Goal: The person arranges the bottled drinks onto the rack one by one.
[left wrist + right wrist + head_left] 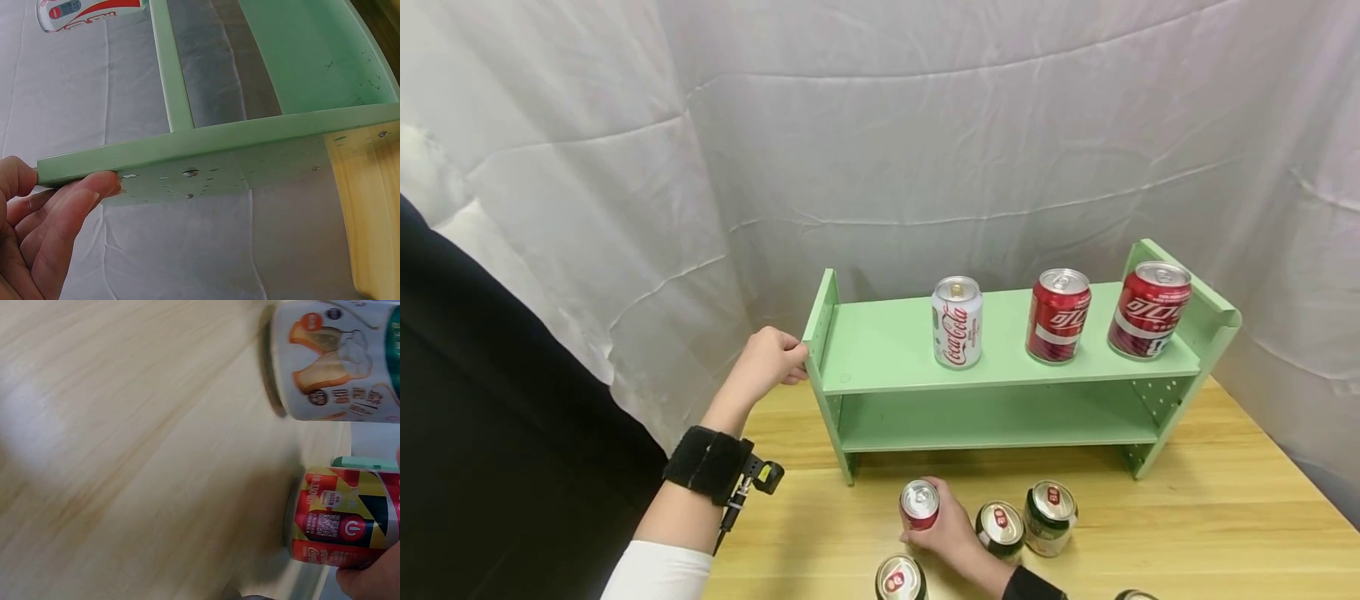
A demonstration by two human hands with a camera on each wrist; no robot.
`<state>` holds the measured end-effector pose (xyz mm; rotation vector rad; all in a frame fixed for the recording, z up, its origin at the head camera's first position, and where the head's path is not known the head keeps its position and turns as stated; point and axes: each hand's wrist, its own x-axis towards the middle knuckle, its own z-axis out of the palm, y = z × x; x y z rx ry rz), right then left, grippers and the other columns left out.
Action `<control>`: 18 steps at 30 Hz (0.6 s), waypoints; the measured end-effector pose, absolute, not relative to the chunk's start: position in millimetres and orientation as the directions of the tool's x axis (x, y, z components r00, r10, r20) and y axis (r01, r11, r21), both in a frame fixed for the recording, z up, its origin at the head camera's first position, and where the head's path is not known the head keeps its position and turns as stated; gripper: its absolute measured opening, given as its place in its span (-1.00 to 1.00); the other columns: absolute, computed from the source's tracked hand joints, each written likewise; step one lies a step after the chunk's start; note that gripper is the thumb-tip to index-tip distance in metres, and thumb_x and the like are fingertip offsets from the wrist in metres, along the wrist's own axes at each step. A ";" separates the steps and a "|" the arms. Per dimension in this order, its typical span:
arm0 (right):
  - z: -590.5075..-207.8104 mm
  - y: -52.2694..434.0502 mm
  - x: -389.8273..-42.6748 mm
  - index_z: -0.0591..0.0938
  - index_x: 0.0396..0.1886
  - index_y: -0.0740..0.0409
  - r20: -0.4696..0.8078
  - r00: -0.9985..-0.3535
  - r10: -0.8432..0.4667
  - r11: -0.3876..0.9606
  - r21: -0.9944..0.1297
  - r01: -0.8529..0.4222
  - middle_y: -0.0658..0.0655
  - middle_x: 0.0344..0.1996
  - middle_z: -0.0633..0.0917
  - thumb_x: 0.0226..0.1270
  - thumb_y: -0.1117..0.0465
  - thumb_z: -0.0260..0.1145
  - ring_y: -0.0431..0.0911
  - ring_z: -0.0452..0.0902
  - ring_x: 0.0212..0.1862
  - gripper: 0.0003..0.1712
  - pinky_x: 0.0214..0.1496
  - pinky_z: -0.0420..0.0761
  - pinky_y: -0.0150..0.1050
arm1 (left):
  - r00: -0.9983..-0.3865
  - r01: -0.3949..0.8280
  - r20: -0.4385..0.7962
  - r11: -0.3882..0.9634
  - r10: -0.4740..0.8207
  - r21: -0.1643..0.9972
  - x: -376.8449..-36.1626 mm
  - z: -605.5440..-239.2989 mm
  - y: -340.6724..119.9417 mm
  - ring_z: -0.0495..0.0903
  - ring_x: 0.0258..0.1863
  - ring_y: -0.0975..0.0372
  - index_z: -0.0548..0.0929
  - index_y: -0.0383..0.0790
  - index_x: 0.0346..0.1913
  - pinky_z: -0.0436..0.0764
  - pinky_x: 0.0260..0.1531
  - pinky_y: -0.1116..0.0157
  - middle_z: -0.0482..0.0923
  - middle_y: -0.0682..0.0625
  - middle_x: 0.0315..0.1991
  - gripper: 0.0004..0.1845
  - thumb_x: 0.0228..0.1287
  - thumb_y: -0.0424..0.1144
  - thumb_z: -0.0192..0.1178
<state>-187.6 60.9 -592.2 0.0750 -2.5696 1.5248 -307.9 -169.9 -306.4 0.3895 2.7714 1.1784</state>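
A green two-tier shelf stands on the wooden table. On its top board stand a white cola can and two red cans. My left hand grips the front edge of the shelf's left side panel; in the left wrist view the thumb and fingers pinch that green panel. In front of the shelf my right hand is wrapped around a red can standing on the table. The right wrist view shows this red and yellow can with a bit of my hand below it.
Three more cans stand close around my right hand, and one shows white and green in the right wrist view. The shelf's lower board holds nothing. White cloth hangs behind and on both sides.
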 end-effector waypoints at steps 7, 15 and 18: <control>-589.4 58.7 -187.3 0.42 0.07 0.29 0.176 -0.982 0.063 0.533 -0.838 -0.116 0.25 -0.17 0.65 -0.48 0.21 0.65 0.10 0.60 -0.13 -0.04 -0.08 0.65 -0.03 | -0.963 0.187 -0.002 0.676 0.268 0.713 -308.2 -304.3 -168.7 0.70 -0.45 0.18 0.64 -0.43 -0.50 0.73 -0.36 0.29 0.68 -0.27 -0.30 -0.70 0.25 -0.36 -0.05; -572.3 57.3 -179.8 0.43 0.10 0.24 0.202 -0.979 -0.010 0.579 -0.797 -0.170 0.20 -0.20 0.67 -0.45 0.13 0.64 0.06 0.62 -0.18 -0.04 -0.18 0.67 -0.12 | -0.962 0.187 -0.006 0.672 0.274 0.716 -306.6 -305.2 -167.8 0.70 -0.46 0.18 0.66 -0.42 -0.48 0.73 -0.37 0.30 0.69 -0.24 -0.33 -0.70 0.23 -0.35 -0.05; -551.4 56.4 -179.2 0.43 0.11 0.19 0.211 -0.977 -0.041 0.576 -0.794 -0.195 0.18 -0.20 0.67 -0.41 0.09 0.63 0.03 0.63 -0.20 -0.05 -0.23 0.66 -0.19 | -0.961 0.194 0.001 0.671 0.276 0.716 -306.0 -304.4 -168.6 0.71 -0.45 0.17 0.64 -0.43 -0.52 0.73 -0.37 0.30 0.69 -0.25 -0.32 -0.69 0.22 -0.35 -0.06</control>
